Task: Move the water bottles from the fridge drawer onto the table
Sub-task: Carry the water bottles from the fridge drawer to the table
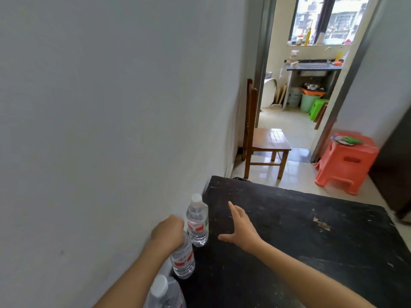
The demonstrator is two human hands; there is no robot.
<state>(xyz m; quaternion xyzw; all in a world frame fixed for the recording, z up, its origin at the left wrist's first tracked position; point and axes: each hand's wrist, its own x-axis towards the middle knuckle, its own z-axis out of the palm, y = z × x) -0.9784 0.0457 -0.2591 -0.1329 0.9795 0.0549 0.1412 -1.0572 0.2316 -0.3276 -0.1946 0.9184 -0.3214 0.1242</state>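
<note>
Three clear water bottles with red-and-white labels stand in a row along the left edge of the black table (300, 241), close to the grey wall. The far bottle (197, 221) stands free with its white cap showing. My left hand (168, 232) is closed over the top of the middle bottle (183, 258), whose base rests on the table. The near bottle (163, 294) is cut off by the lower frame edge. My right hand (241, 230) hovers flat over the table to the right of the bottles, fingers spread, holding nothing. No fridge drawer is in view.
A wooden chair (264, 138) stands against the wall beyond the table's far edge. An orange plastic stool (347, 163) sits on the tiled floor at the right. A doorway behind opens into a kitchen with a green stool (317, 107).
</note>
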